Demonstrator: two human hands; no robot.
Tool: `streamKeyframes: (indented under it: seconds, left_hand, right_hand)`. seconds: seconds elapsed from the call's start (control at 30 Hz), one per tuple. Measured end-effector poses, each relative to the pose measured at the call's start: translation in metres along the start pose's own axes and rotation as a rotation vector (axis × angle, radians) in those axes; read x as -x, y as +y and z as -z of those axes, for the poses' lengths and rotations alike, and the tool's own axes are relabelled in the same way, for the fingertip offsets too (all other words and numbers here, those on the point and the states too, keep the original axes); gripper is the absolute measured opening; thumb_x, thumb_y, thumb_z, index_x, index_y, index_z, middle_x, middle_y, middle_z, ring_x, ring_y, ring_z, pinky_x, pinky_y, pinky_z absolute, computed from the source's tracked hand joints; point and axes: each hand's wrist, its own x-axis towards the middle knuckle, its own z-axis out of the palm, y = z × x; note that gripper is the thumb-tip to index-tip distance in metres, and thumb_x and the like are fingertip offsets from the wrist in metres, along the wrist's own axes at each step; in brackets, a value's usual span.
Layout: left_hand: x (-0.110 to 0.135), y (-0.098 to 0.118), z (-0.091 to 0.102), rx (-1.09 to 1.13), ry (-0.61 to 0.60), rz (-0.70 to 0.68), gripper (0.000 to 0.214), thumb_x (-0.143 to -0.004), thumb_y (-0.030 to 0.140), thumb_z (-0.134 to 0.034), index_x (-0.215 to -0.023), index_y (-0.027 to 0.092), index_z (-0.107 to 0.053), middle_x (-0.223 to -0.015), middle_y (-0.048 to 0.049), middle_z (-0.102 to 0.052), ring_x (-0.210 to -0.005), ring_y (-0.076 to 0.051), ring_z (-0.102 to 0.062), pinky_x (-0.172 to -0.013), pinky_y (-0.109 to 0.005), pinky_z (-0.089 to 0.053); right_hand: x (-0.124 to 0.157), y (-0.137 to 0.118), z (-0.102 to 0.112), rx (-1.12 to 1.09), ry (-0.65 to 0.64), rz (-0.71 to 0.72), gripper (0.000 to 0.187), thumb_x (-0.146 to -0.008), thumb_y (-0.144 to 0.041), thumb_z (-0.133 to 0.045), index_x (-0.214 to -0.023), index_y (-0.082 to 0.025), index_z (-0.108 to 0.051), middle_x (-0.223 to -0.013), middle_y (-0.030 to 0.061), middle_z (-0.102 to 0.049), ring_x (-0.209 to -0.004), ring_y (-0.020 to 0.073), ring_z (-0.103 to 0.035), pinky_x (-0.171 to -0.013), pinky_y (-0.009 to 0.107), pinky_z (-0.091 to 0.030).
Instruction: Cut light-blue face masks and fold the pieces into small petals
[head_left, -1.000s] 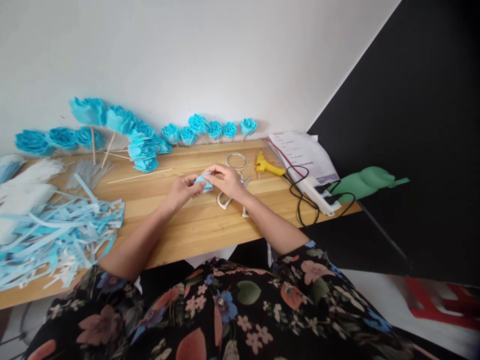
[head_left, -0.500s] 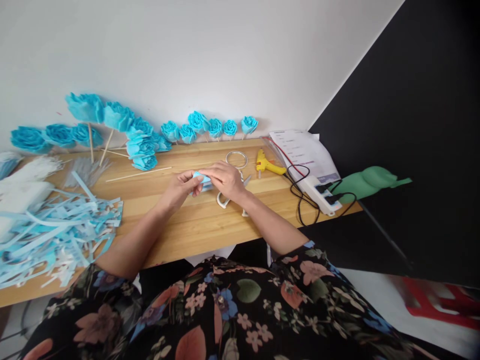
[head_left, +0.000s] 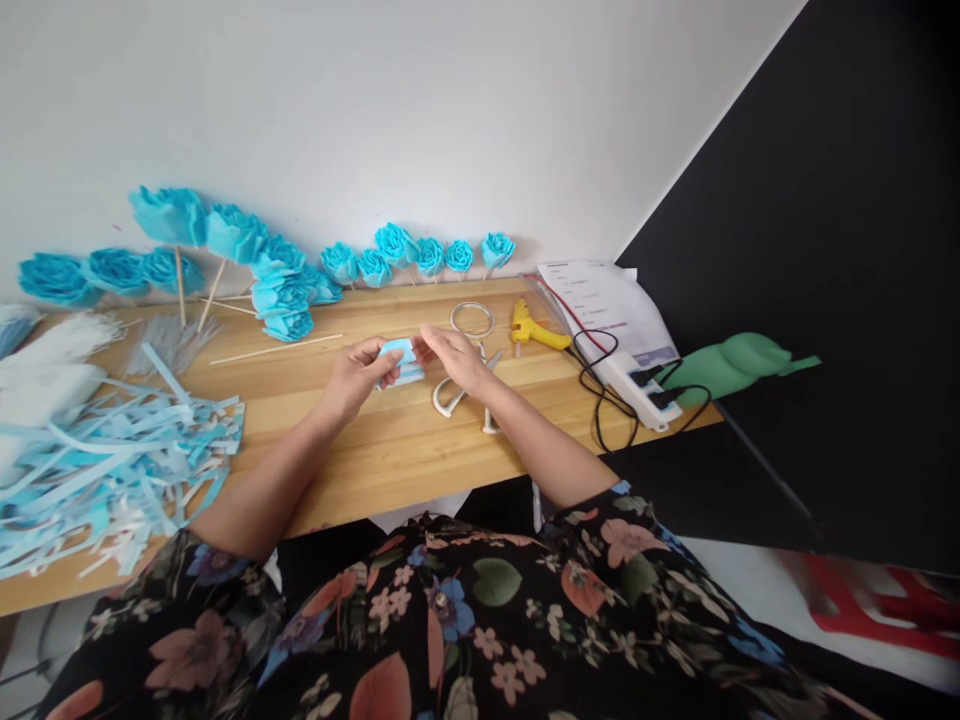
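My left hand (head_left: pixel 356 378) grips a small folded light blue piece (head_left: pixel 397 350), thumb on top; whether it is paper or cloth I cannot tell. Its right end sticks out toward my right hand (head_left: pixel 457 360). That hand has its fingers stretched out just beside the piece, with a narrow gap between them. Below my right hand lie white-handled scissors (head_left: pixel 448 402), partly covered by it, the blade tip showing past the wrist. A silvery ring (head_left: pixel 472 306) lies on the table behind that hand.
Blue crepe-like flowers (head_left: pixel 394 243) on sticks line the wall. A thin wooden stick (head_left: pixel 277 348) lies left of centre. Cut blue strips (head_left: pixel 127 460) heap at the left. A yellow glue gun (head_left: pixel 536 328), a power strip (head_left: pixel 637 395), papers (head_left: pixel 611 305) and a green bundle (head_left: pixel 739 362) are right.
My right hand has drawn off the blue piece, its fingers straightening. More of the piece shows now, still in my left hand. More of the scissors is uncovered.
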Motion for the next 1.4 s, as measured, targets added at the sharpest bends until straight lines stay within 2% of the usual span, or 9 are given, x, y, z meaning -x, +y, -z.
streamKeyframes:
  seconds: [0.1, 0.3, 0.47, 0.73, 0.8, 0.93, 1.0, 1.17, 1.4]
  left_hand:
    - [-0.002, -0.004, 0.001, -0.036, 0.001, -0.009, 0.038, -0.077, 0.049, -0.076, -0.063, 0.017, -0.063, -0.054, 0.0, -0.059, -0.048, -0.009, -0.048, -0.049, -0.023, -0.038]
    - [-0.004, -0.009, 0.003, -0.084, 0.01, -0.004, 0.038, -0.077, 0.049, -0.075, -0.064, 0.016, -0.063, -0.053, 0.0006, -0.059, -0.047, -0.008, -0.049, -0.049, -0.022, -0.04]
    - [-0.003, -0.006, 0.0, -0.045, -0.007, 0.021, 0.038, -0.077, 0.052, -0.074, -0.071, 0.016, -0.063, -0.057, -0.0003, -0.062, -0.048, -0.01, -0.052, -0.049, -0.022, -0.042]
    - [-0.003, -0.004, 0.001, -0.041, 0.014, 0.005, 0.034, -0.076, 0.048, -0.076, -0.072, 0.017, -0.063, -0.056, 0.0008, -0.061, -0.048, -0.009, -0.051, -0.048, -0.022, -0.041]
    - [-0.002, -0.003, 0.002, -0.06, 0.043, -0.01, 0.031, -0.077, 0.045, -0.075, -0.071, 0.017, -0.062, -0.056, 0.0007, -0.062, -0.048, -0.009, -0.052, -0.048, -0.022, -0.041]
    - [-0.003, -0.002, 0.003, -0.082, 0.099, -0.03, 0.026, -0.079, 0.039, -0.072, -0.071, 0.018, -0.061, -0.056, 0.0015, -0.061, -0.047, -0.009, -0.051, -0.048, -0.022, -0.042]
    - [-0.003, -0.003, 0.003, -0.091, 0.1, -0.031, 0.024, -0.08, 0.038, -0.07, -0.07, 0.018, -0.06, -0.056, 0.0014, -0.061, -0.047, -0.009, -0.051, -0.048, -0.022, -0.041]
    - [-0.004, -0.006, 0.002, -0.101, 0.114, -0.005, 0.022, -0.08, 0.035, -0.071, -0.069, 0.019, -0.06, -0.056, 0.0009, -0.061, -0.048, -0.01, -0.051, -0.047, -0.022, -0.042]
    - [-0.005, -0.007, 0.001, -0.106, 0.13, 0.002, 0.023, -0.081, 0.036, -0.071, -0.069, 0.021, -0.059, -0.056, 0.0009, -0.061, -0.048, -0.011, -0.051, -0.046, -0.023, -0.043]
  right_hand:
    - [0.0, -0.002, -0.001, -0.008, -0.03, -0.004, 0.05, -0.092, -0.065, -0.047, -0.078, -0.019, -0.06, -0.076, 0.0007, -0.059, -0.074, 0.0137, -0.058, -0.071, 0.027, -0.049]
    - [0.002, -0.007, -0.004, 0.052, -0.021, 0.02, 0.033, -0.085, -0.051, -0.062, -0.08, -0.019, -0.056, -0.072, -0.0034, -0.051, -0.067, 0.0104, -0.047, -0.065, 0.024, -0.04]
    - [0.001, -0.002, -0.003, 0.113, 0.008, 0.052, 0.03, -0.085, -0.047, -0.059, -0.076, -0.019, -0.053, -0.069, -0.0041, -0.048, -0.063, 0.0096, -0.043, -0.061, 0.024, -0.034]
    - [0.001, -0.007, -0.002, 0.087, 0.039, 0.048, 0.03, -0.086, -0.047, -0.061, -0.076, -0.018, -0.059, -0.071, -0.0026, -0.057, -0.066, 0.0097, -0.049, -0.065, 0.024, -0.041]
    - [-0.004, -0.008, 0.009, -0.009, 0.116, 0.06, 0.032, -0.088, -0.048, -0.059, -0.079, -0.018, -0.062, -0.074, -0.0008, -0.062, -0.07, 0.01, -0.054, -0.07, 0.023, -0.045]
    - [-0.014, -0.017, 0.045, -0.106, 0.435, 0.065, 0.037, -0.088, -0.055, -0.059, -0.085, -0.018, -0.063, -0.075, -0.0003, -0.064, -0.066, 0.0084, -0.056, -0.064, 0.021, -0.047]
    - [-0.012, -0.027, 0.063, -0.011, 0.488, 0.091, 0.037, -0.088, -0.056, -0.058, -0.085, -0.019, -0.063, -0.075, -0.0005, -0.064, -0.064, 0.0076, -0.056, -0.062, 0.019, -0.046]
    - [0.019, -0.05, 0.084, 0.411, 0.398, 0.091, 0.031, -0.092, -0.045, -0.056, -0.083, -0.017, -0.066, -0.072, -0.0011, -0.065, -0.066, 0.009, -0.058, -0.063, 0.021, -0.043]
    - [0.062, -0.021, 0.071, 0.951, 0.315, -0.143, 0.016, -0.091, -0.024, -0.057, -0.084, -0.019, -0.071, -0.084, 0.0006, -0.073, -0.077, 0.0144, -0.062, -0.069, 0.025, -0.038]
